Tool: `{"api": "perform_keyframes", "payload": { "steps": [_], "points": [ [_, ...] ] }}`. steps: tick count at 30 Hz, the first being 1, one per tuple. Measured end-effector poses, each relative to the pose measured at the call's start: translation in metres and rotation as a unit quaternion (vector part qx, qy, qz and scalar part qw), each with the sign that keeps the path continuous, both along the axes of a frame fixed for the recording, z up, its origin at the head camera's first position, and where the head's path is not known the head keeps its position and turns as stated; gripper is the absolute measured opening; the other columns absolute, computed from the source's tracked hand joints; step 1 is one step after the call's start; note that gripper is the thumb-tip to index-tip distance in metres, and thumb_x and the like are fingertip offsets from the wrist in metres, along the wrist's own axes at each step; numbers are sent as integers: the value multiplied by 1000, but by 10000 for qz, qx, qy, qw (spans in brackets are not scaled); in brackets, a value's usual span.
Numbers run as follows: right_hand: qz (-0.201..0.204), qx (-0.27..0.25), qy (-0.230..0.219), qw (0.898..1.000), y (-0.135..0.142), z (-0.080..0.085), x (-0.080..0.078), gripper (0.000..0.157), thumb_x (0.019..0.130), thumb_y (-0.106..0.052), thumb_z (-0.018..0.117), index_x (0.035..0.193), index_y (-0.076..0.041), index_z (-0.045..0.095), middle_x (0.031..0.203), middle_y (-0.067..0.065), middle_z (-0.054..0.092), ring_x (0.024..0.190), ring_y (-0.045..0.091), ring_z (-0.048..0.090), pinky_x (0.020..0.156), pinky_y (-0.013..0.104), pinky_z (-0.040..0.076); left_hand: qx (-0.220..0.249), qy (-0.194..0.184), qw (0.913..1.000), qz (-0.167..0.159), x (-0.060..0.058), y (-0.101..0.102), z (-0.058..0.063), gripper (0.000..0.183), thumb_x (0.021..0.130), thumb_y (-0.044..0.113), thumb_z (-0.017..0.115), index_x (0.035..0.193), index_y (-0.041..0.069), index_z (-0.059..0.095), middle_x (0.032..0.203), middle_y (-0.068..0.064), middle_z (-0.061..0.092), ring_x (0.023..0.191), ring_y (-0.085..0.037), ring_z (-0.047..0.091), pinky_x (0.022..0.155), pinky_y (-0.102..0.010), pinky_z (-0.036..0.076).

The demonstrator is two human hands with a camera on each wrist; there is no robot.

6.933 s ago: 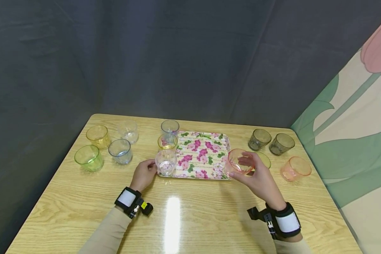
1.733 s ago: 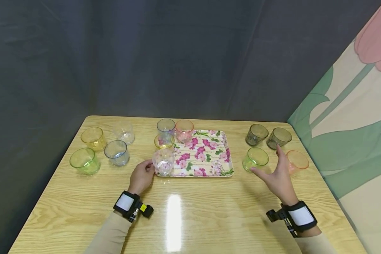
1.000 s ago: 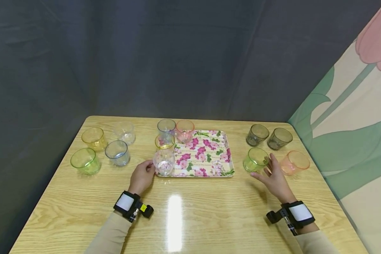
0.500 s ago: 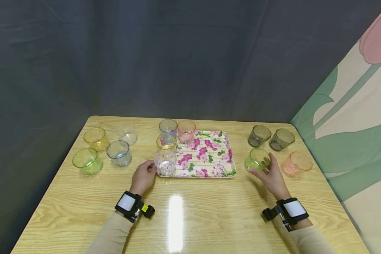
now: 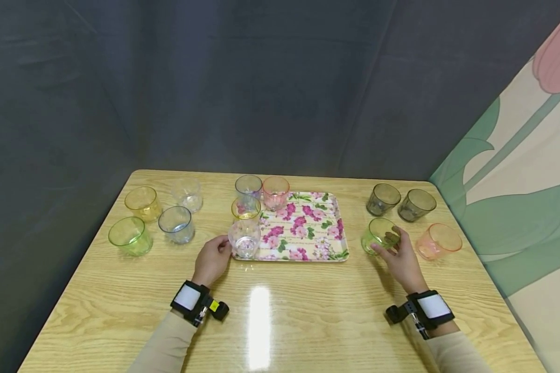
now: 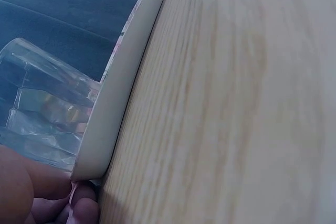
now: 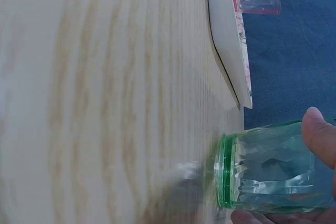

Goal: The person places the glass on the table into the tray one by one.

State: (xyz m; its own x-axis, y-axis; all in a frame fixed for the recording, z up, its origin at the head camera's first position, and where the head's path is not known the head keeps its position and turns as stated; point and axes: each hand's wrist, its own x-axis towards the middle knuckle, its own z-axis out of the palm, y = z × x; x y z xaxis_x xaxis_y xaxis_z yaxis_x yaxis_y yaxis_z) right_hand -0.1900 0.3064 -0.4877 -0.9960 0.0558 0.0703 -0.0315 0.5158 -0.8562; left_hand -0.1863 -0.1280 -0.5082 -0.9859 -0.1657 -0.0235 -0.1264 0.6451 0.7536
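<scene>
My right hand (image 5: 405,264) grips a green glass (image 5: 372,241) right of the tray; the right wrist view has the thumb (image 7: 320,137) on its side and fingers beneath. The glass stands upright, its base close to the table. My left hand (image 5: 212,260) pinches the near left corner of the flowered tray (image 5: 303,238), as the left wrist view shows at the tray's edge (image 6: 107,124). On the tray, a clear glass (image 5: 245,242), a yellow glass (image 5: 246,208) and a violet-blue glass (image 5: 249,189) line the left side. A pink glass (image 5: 276,198) stands at the back beside the violet-blue one.
Left of the tray stand a yellow glass (image 5: 143,206), a clear glass (image 5: 188,197), a blue glass (image 5: 177,228) and a green glass (image 5: 131,239). Two smoky glasses (image 5: 382,202) and an orange-pink glass (image 5: 436,246) are at the right. A dark curtain (image 5: 280,93) hangs behind the table.
The pink glass went from my right hand to the tray's back. My right hand then moved right to the green glass and closed its fingers round it. The left hand stayed at the tray corner.
</scene>
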Motion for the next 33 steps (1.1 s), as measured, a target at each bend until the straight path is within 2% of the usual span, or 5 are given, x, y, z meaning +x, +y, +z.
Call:
{"api": "perform_keyframes", "payload": {
  "steps": [10, 16, 22, 33],
  "points": [
    [147, 27, 172, 9997, -10, 11, 1, 89, 86, -33, 61, 145, 3, 7, 138, 35, 29, 127, 45, 29, 100, 59, 31, 10, 61, 10000, -8, 0, 0, 0, 30, 92, 20, 51, 115, 6, 64, 93, -9, 66, 83, -21, 58, 73, -39, 47],
    [415, 37, 323, 9986, -28, 23, -4, 86, 86, -32, 61, 145, 3, 9, 138, 36, 30, 126, 46, 31, 99, 60, 33, -33, 43, 10000, 1, -1, 0, -1, 30, 92, 21, 51, 115, 6, 64, 93, -9, 66, 83, -21, 57, 72, -39, 47],
    [676, -37, 426, 9968, -43, 27, -11, 85, 86, -31, 62, 144, 3, 11, 137, 35, 32, 126, 45, 32, 98, 59, 34, 9, 85, 10000, 6, -2, 1, -1, 30, 92, 21, 51, 114, 6, 65, 94, -9, 67, 83, -21, 58, 73, -39, 47],
    [1037, -171, 282, 9941, -78, 30, -20, 87, 84, -36, 62, 146, -3, 12, 139, 30, 32, 128, 38, 33, 102, 55, 33, -33, 225, 9997, -22, -1, -1, -4, 29, 91, 19, 52, 113, 6, 65, 90, -8, 67, 79, -19, 57, 69, -37, 47]
  ]
}}
